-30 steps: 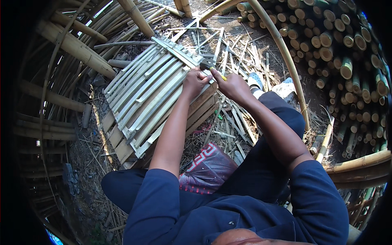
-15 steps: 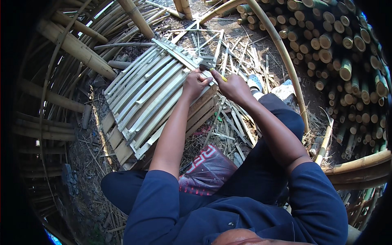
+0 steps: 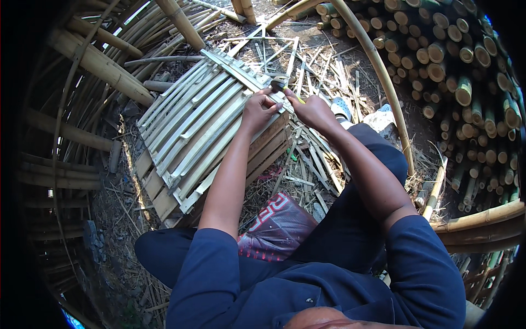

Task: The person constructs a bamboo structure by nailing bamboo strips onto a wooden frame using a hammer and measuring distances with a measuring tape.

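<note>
A crate of pale bamboo slats [image 3: 204, 116] stands in front of me, its slats laid side by side with gaps. Across their far ends runs a crosswise strip [image 3: 234, 71]. My left hand [image 3: 257, 112] rests at the crate's far right corner, thumb and fingers pinched together; whatever is between them is too small to make out. Close beside it, my right hand [image 3: 312, 112] is closed around the yellow handle of a hammer [image 3: 280, 83]. The dark hammer head is just above and beyond my left fingertips.
Bamboo offcuts [image 3: 323, 159] litter the ground right of the crate. Cut bamboo poles [image 3: 435, 71] are stacked at the far right, behind a curved pole [image 3: 378, 66]. Thick bamboo beams [image 3: 101, 63] stand at the left. A printed dark red cloth [image 3: 279, 227] lies between my legs.
The hammer head has tilted up slightly, away from the crate's corner. My left hand has shifted very little, its fingers still pinched at the corner.
</note>
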### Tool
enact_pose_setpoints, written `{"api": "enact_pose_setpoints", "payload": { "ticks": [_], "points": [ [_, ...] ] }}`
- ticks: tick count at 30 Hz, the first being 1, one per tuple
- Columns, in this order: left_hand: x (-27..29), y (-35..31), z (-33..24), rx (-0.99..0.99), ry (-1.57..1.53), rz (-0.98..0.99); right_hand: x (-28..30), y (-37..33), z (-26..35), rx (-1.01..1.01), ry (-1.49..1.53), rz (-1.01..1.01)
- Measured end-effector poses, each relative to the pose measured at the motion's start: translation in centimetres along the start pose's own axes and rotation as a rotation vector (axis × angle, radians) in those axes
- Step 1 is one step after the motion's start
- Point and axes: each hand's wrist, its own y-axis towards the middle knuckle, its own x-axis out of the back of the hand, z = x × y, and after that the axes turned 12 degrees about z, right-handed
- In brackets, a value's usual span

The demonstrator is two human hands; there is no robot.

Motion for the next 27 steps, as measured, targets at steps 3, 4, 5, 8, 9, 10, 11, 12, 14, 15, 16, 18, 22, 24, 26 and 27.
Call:
{"api": "enact_pose_setpoints", "payload": {
  "ticks": [3,4,5,8,9,10,11,12,14,15,16,18,22,24,26,27],
  "points": [
    [0.0,0.1,0.2,0.009,-0.049,0.008,0.5,-0.3,0.3,-0.05,-0.023,0.041],
    [-0.1,0.2,0.3,-0.003,-0.057,0.0,0.4,0.0,0.2,-0.059,-0.036,0.033],
    [-0.1,0.4,0.5,-0.015,-0.064,-0.01,0.3,0.2,0.2,-0.067,-0.05,0.024],
    [-0.3,0.4,1.1,-0.021,-0.078,0.008,0.3,0.4,-0.1,-0.049,-0.053,0.036],
    [-0.3,0.4,1.1,-0.024,-0.082,0.013,0.3,0.4,-0.1,-0.054,-0.056,0.04],
    [-0.3,0.4,1.2,-0.027,-0.085,0.019,0.3,0.4,-0.1,-0.058,-0.059,0.044],
    [-0.3,0.4,1.4,-0.03,-0.089,0.024,0.3,0.3,0.1,-0.062,-0.062,0.049],
    [-0.4,0.4,1.4,-0.032,-0.102,0.0,0.3,0.3,0.0,-0.06,-0.065,0.047],
    [-0.6,0.4,1.6,-0.035,-0.13,-0.046,0.3,0.4,-0.1,-0.057,-0.071,0.045],
    [-0.5,0.4,1.8,-0.037,-0.204,-0.059,0.3,0.5,-0.1,-0.06,-0.058,0.041],
    [-0.4,0.5,2.0,-0.039,-0.279,-0.072,0.3,0.5,-0.1,-0.063,-0.046,0.038],
    [-0.3,0.5,2.1,-0.017,-0.388,-0.079,0.4,0.7,-0.2,-0.072,-0.028,0.036],
    [-0.2,0.0,2.6,-0.027,-0.395,-0.097,0.5,0.9,0.0,-0.077,-0.024,0.04],
    [-0.2,0.1,2.8,-0.047,-0.39,-0.105,0.5,1.1,-0.3,-0.055,-0.017,0.007],
    [-0.2,0.2,3.0,-0.021,-0.437,-0.097,0.0,1.7,-0.9,-0.012,0.005,-0.048],
    [-0.2,0.2,3.0,-0.024,-0.454,-0.12,0.0,1.8,-1.0,-0.009,0.004,-0.047]
  ]
}}
